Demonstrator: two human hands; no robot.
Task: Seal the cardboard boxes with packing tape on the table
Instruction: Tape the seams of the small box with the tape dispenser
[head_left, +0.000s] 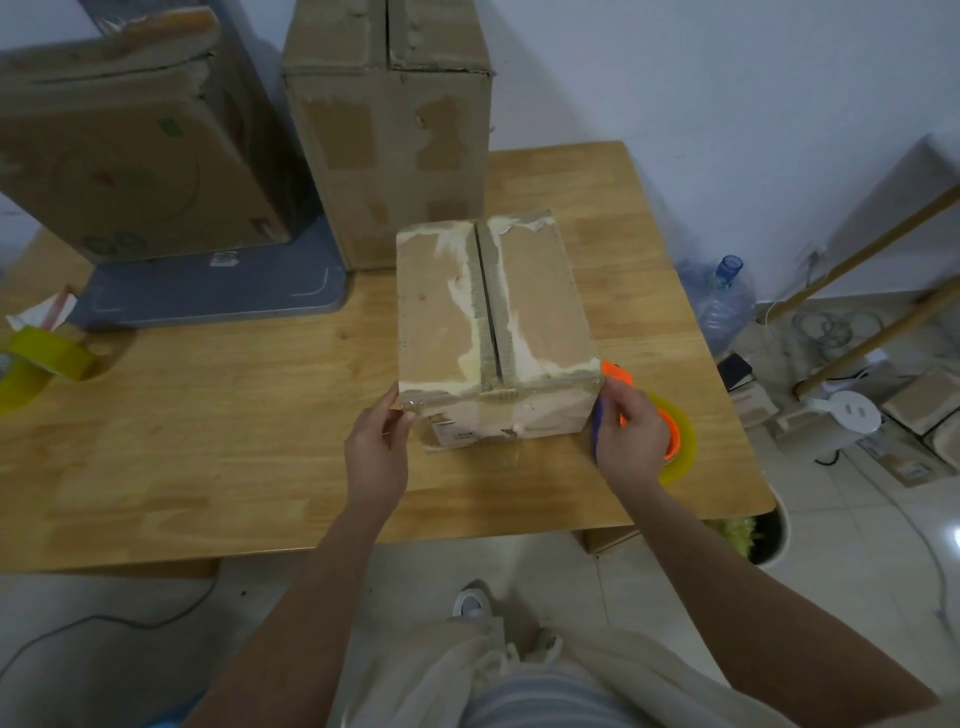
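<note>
The small cardboard box (493, 332) sits mid-bench (208, 441), looking light and stiff, its worn flaps best steadied at the near corners. The left hand (376, 452) pinches a clear tape end against the near left corner, while the right hand (631, 436) grips the orange tape dispenser (670, 431) just beside the near right corner.

Both bare forearms reach forward. The left hand (377, 451) lies palm-down, fingertips pinching at the near-left corner. The right hand (631, 435) curls in a closed grip around a handle, knuckles outward.
</note>
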